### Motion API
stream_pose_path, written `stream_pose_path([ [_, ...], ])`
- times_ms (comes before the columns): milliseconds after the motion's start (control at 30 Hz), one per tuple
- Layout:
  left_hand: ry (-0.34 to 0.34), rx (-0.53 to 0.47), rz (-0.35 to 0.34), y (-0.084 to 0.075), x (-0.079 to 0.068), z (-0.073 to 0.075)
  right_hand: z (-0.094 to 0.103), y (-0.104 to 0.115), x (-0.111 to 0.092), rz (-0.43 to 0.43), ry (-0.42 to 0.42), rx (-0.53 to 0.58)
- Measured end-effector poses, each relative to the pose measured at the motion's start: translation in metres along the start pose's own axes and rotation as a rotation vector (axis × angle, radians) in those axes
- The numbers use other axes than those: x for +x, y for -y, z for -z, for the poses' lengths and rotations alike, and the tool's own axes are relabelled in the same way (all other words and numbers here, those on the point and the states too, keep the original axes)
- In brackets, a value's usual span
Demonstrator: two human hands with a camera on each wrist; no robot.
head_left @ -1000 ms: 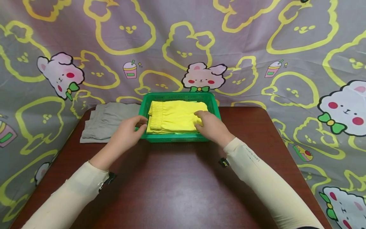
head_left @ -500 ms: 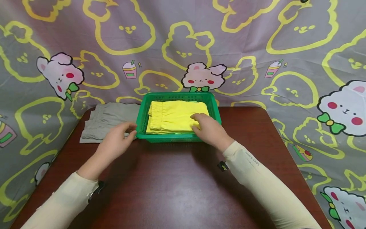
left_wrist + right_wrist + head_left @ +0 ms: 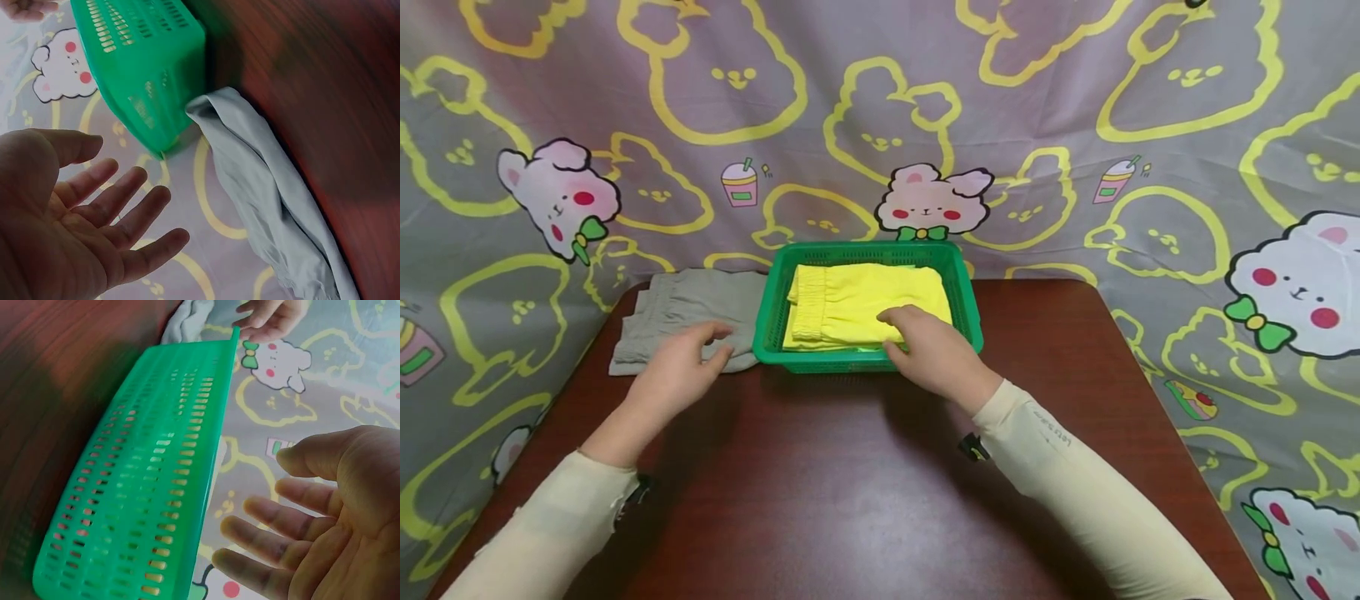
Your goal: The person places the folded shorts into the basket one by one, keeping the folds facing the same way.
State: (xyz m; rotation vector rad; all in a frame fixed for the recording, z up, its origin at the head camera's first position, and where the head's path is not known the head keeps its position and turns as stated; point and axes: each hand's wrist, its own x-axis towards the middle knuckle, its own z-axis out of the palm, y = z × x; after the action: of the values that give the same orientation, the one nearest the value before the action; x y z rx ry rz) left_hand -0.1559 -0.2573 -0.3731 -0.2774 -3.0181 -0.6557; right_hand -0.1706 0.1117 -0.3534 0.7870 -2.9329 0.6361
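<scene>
Folded yellow shorts point(image 3: 865, 296) with a gathered waistband lie inside the green basket point(image 3: 820, 358). To its left, a folded grey garment point(image 3: 700, 292) with an elastic waistband rests on the table. My left hand point(image 3: 670, 371) hovers over the near part of the grey garment, its fingers relaxed and holding nothing. In the left wrist view the left hand point(image 3: 100, 231) is apart from the grey garment point(image 3: 262, 175). My right hand point(image 3: 943, 354) is over the basket's front right edge. The right wrist view has the right hand point(image 3: 319, 519) with spread fingers, beside the perforated basket wall point(image 3: 144, 450).
The dark brown wooden table point(image 3: 850, 483) reaches back to a grey curtain point(image 3: 1045, 108) printed with cartoon bears. The basket stands near the table's back edge.
My left hand has moved left and toward me, from the basket's left edge to over the grey garment. The right hand has shifted slightly left along the basket's front. The clothes have not moved.
</scene>
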Motion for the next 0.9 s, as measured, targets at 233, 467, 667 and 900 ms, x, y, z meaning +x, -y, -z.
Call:
stream_pose_path([
  [233,0.057,0.034,0.016,0.018,0.010,0.002,-0.007,0.018,-0.001,0.072,0.018,0.000],
  [467,0.072,0.054,0.006,0.033,0.018,0.004,-0.015,0.040,-0.001,0.171,0.005,0.003],
  [667,0.078,0.079,-0.020,0.044,0.023,0.006,-0.024,0.058,0.000,0.259,0.011,-0.002],
  [900,0.075,0.099,-0.046,0.063,0.037,0.007,-0.036,0.076,0.001,0.329,0.025,0.018],
])
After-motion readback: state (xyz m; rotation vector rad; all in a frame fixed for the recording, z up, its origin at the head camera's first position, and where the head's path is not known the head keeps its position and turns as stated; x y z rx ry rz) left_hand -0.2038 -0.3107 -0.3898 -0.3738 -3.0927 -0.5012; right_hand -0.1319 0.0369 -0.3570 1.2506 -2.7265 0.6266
